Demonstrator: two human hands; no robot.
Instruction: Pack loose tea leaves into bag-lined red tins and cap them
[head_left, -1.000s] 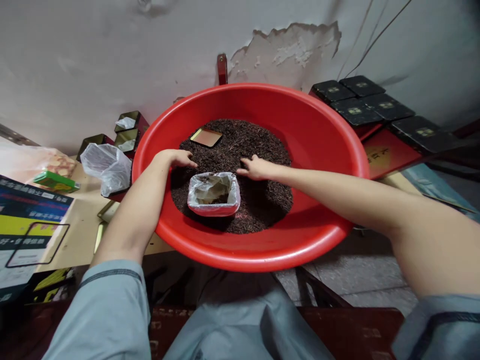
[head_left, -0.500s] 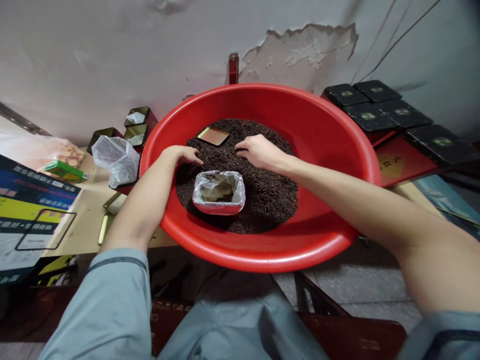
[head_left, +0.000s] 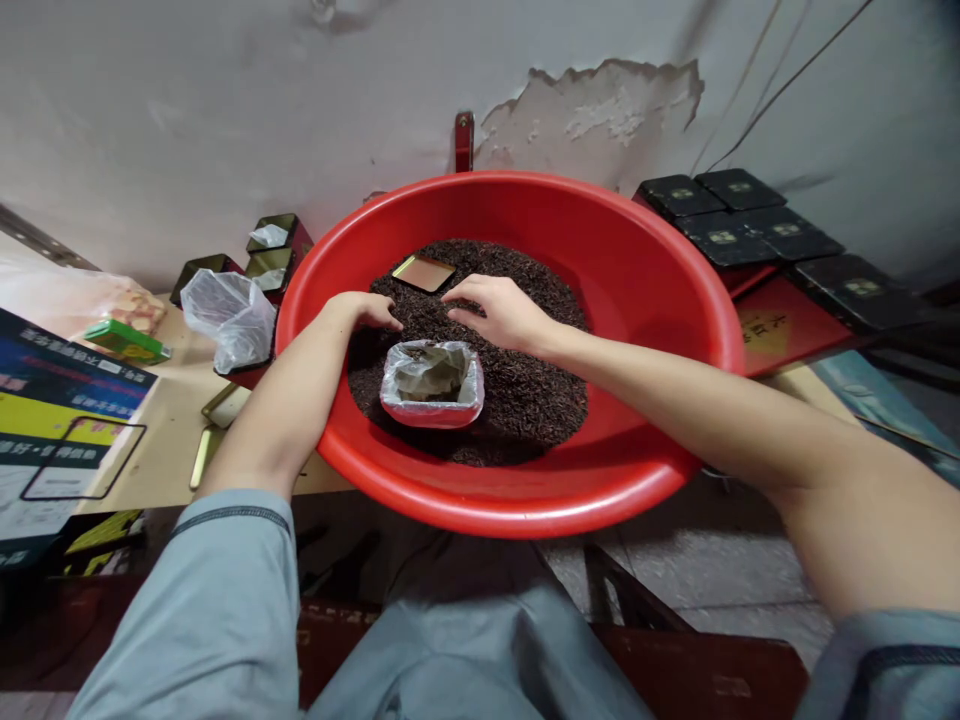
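Right hand (head_left: 499, 312): near the basin's centre, slightly towards 12 o'clock, palm down above the leaves. Thumb and forefinger parted, a visible gap between them; I see nothing gripped. Whether the fingertips touch the leaves cannot be told.

Left hand (head_left: 373, 310): inside the rim at 10 o'clock, fingers bent down towards the leaves. Tips partly hidden; I cannot tell whether they pinch anything.

Dark loose leaves (head_left: 536, 390): a broad bed across the floor of the large red basin (head_left: 645, 300), which sits in front of me.

Lined container (head_left: 431, 414): upright on the leaves at 8 o'clock, mouth up, clear plastic folded over its rim. My left hand is just beyond it, apart from its edge. Interior shaded; fill level not readable.

Gold-edged lid (head_left: 424, 273): flat on the leaves at 11 o'clock, near my right fingertips, apart from them.

Outside the rim: open tins (head_left: 281, 235) at 10 o'clock, a crumpled clear bag (head_left: 229, 315) at 9, black-topped tins (head_left: 721, 238) grouped at 2.
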